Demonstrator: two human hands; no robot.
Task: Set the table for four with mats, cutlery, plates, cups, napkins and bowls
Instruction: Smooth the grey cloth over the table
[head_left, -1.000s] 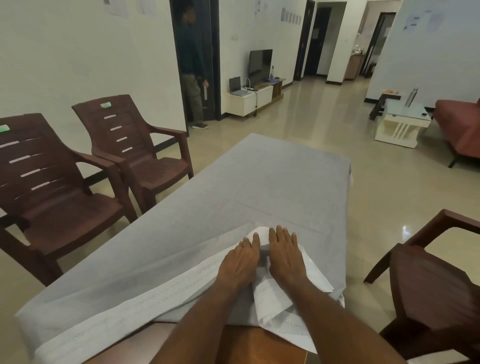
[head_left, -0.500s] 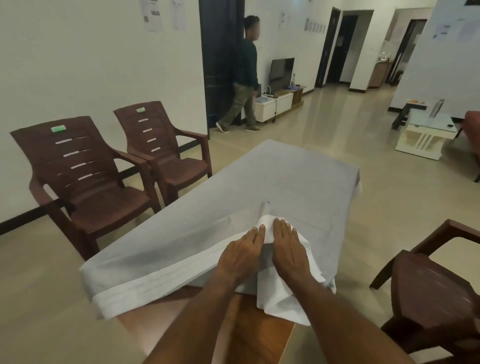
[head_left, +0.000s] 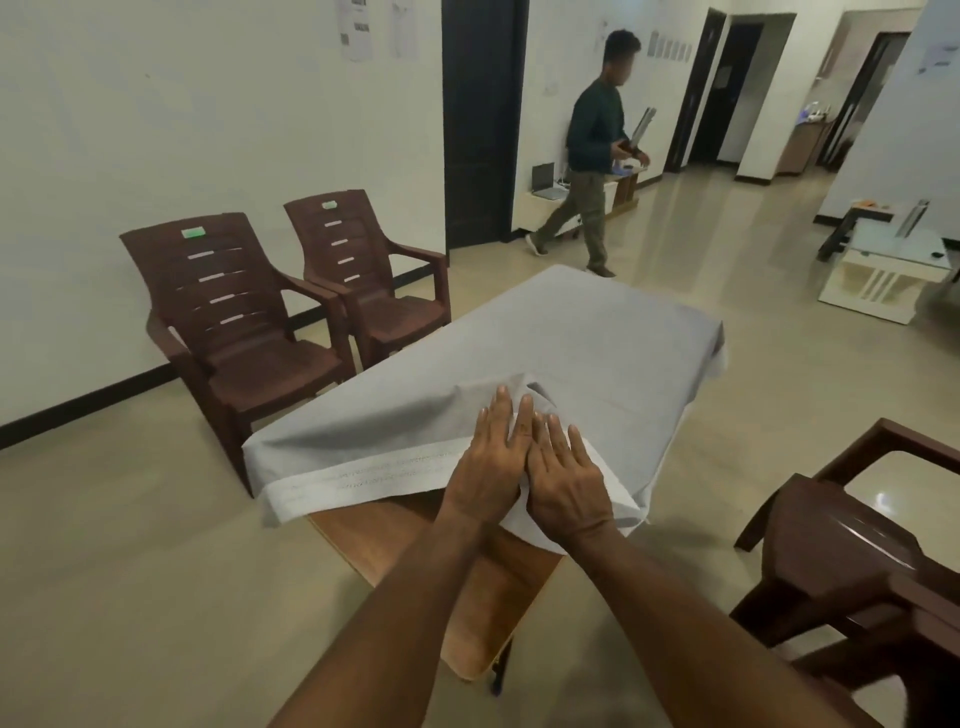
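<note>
My left hand (head_left: 485, 470) and right hand (head_left: 566, 480) lie flat, fingers spread, gripping nothing, on the bunched tablecloth (head_left: 571, 338) covering most of the table (head_left: 415, 540). Risk: uneven pushing slides it off; near end stays bare

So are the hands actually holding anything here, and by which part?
Nothing is gripped. The left hand and right hand lie flat, fingers extended, pressing the near end of the tablecloth, by its folded-back white border.
</note>
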